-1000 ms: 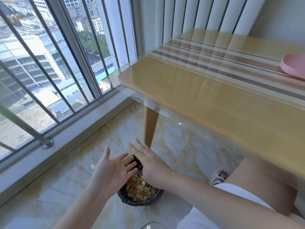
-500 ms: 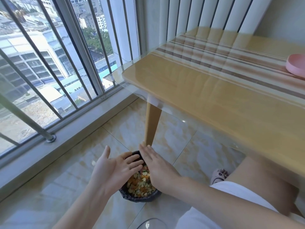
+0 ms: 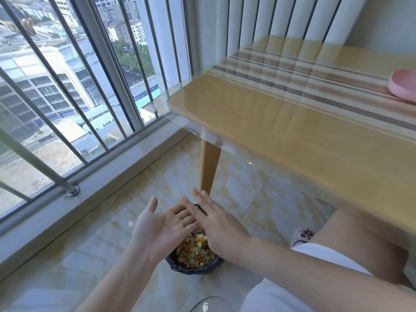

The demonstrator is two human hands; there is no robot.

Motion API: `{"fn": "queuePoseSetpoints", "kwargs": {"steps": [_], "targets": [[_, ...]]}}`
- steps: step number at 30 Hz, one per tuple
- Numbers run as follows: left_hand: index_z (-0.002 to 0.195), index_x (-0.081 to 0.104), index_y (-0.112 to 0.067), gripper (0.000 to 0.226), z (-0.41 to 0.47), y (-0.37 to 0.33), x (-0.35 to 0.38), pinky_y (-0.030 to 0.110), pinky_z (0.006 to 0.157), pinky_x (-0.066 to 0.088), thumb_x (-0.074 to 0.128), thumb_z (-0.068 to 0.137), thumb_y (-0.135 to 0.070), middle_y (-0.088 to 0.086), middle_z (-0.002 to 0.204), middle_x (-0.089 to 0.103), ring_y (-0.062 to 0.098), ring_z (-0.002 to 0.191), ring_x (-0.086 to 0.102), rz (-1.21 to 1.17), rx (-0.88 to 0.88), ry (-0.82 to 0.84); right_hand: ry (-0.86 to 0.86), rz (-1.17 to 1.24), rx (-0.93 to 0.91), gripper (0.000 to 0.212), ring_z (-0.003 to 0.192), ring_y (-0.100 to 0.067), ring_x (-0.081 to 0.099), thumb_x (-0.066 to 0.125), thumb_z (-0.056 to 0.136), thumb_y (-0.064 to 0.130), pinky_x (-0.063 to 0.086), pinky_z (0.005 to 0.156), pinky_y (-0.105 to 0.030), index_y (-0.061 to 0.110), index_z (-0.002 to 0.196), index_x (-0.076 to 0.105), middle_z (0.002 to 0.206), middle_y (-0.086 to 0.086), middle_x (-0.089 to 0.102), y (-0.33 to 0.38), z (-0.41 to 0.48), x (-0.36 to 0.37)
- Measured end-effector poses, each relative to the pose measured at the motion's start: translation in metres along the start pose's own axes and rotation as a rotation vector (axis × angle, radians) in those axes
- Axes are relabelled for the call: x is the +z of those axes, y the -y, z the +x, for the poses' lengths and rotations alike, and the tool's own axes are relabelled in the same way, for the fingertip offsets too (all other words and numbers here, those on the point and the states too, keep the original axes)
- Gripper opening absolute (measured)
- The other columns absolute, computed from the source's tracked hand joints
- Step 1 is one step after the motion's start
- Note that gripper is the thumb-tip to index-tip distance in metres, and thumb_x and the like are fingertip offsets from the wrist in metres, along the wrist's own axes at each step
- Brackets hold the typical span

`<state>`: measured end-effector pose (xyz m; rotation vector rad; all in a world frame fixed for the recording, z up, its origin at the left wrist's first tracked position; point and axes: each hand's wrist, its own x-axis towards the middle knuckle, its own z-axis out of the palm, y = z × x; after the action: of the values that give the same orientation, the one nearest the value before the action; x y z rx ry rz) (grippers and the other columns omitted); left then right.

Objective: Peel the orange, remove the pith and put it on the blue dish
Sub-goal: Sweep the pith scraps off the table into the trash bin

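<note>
Both my hands hover over a black-lined bin (image 3: 198, 267) on the floor, filled with orange peel scraps (image 3: 193, 251). My left hand (image 3: 157, 228) is palm-up with straight fingers. My right hand (image 3: 213, 219) lies flat, palm-down, its fingers crossing over the left hand's fingertips. Neither hand holds anything. No orange and no blue dish are in view.
A wooden table (image 3: 304, 122) under a glass sheet stands at the right, its leg (image 3: 208, 167) just behind the bin. A pink dish (image 3: 404, 86) sits at the table's far right edge. Window bars (image 3: 67, 109) run along the left. My knee and slippered foot (image 3: 301, 236) are at the right.
My right hand has slid over the left hand's fingers, brushing across them above the bin. The view has shifted slightly.
</note>
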<state>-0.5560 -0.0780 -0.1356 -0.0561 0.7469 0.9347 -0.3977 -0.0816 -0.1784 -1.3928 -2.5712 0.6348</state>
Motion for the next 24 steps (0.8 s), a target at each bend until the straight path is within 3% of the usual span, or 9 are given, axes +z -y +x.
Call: {"fn": "queuePoseSetpoints", "kwargs": {"steps": [3,7,8,10,12,14,16,19,24], "targets": [[0.139,0.033,0.013,0.085,0.002,0.001,-0.001,0.057,0.102,0.031,0.026,0.096,-0.060,0.043,0.133,0.044,0.052,0.124,0.042,0.000,-0.022,0.046,0.057,0.022,-0.060,0.101,0.146,-0.011,-0.012,0.038,0.084,-0.015,0.002,0.120,-0.030,0.043,0.142,-0.021,0.162,0.005,-0.013,0.002,-0.002,-0.003],[0.136,0.040,0.005,0.069,-0.001,-0.001,0.005,0.059,0.104,0.033,0.038,0.095,-0.051,0.036,0.138,0.045,0.053,0.129,0.039,0.170,-0.046,0.052,0.248,0.009,0.353,0.094,0.149,-0.029,-0.004,0.042,0.089,-0.014,0.029,0.114,-0.042,0.030,0.153,-0.011,0.161,-0.012,-0.009,-0.020,0.004,-0.008],[0.133,0.045,0.002,0.060,0.000,-0.001,0.007,0.059,0.102,0.036,0.041,0.095,-0.045,0.033,0.135,0.049,0.052,0.126,0.043,0.260,-0.048,0.042,0.277,-0.014,0.412,0.088,0.147,-0.035,0.009,0.042,0.090,-0.014,0.036,0.109,-0.042,0.024,0.154,-0.006,0.160,-0.019,0.003,-0.022,0.004,-0.010],[0.129,0.052,-0.002,0.043,0.003,-0.004,0.008,0.056,0.101,0.039,0.044,0.096,-0.028,0.025,0.134,0.054,0.046,0.122,0.050,0.476,0.019,-0.026,0.223,-0.052,0.450,0.063,0.117,-0.037,0.051,0.039,0.092,-0.011,0.050,0.078,-0.037,0.009,0.149,0.023,0.128,-0.025,0.050,-0.021,0.003,-0.013],[0.119,0.062,-0.011,0.028,0.008,-0.005,0.005,0.052,0.109,0.036,0.043,0.100,-0.015,0.014,0.134,0.055,0.036,0.127,0.048,0.724,0.138,-0.109,0.110,-0.048,0.418,0.034,0.085,-0.032,0.059,0.037,0.091,-0.011,0.039,0.050,-0.028,0.003,0.116,0.055,0.080,-0.012,0.053,-0.018,0.005,-0.017],[0.104,0.071,-0.023,0.020,0.011,-0.007,0.004,0.044,0.114,0.032,0.053,0.098,-0.016,0.000,0.125,0.061,0.023,0.131,0.045,1.024,0.274,-0.224,0.003,-0.013,0.411,0.028,0.084,-0.033,0.061,0.039,0.092,-0.009,0.045,0.052,-0.028,0.003,0.100,0.063,0.078,-0.013,0.057,-0.017,0.012,-0.024],[0.091,0.076,-0.027,0.013,0.013,-0.008,0.004,0.037,0.111,0.031,0.067,0.089,-0.018,-0.003,0.120,0.065,0.011,0.128,0.047,1.212,0.389,-0.338,-0.067,0.048,0.409,0.026,0.094,-0.033,0.065,0.046,0.094,-0.003,0.056,0.075,-0.036,0.004,0.103,0.069,0.099,-0.017,0.069,-0.017,0.020,-0.030],[0.076,0.079,-0.016,0.004,0.019,-0.007,0.006,0.037,0.109,0.033,0.080,0.076,-0.012,0.005,0.128,0.063,0.010,0.126,0.050,1.244,0.475,-0.424,-0.102,0.059,0.391,0.014,0.091,-0.028,0.066,0.059,0.093,0.010,0.055,0.080,-0.037,0.003,0.093,0.071,0.095,-0.013,0.071,-0.015,0.025,-0.049],[0.063,0.075,-0.008,0.017,0.024,-0.006,0.018,0.044,0.107,0.038,0.087,0.066,-0.019,-0.003,0.118,0.066,0.010,0.113,0.057,1.326,0.520,-0.411,-0.116,-0.188,0.382,0.046,0.067,-0.026,0.052,0.041,0.103,0.035,0.036,0.052,-0.031,0.011,0.063,0.039,0.063,-0.003,0.045,-0.006,0.020,-0.073]]}}
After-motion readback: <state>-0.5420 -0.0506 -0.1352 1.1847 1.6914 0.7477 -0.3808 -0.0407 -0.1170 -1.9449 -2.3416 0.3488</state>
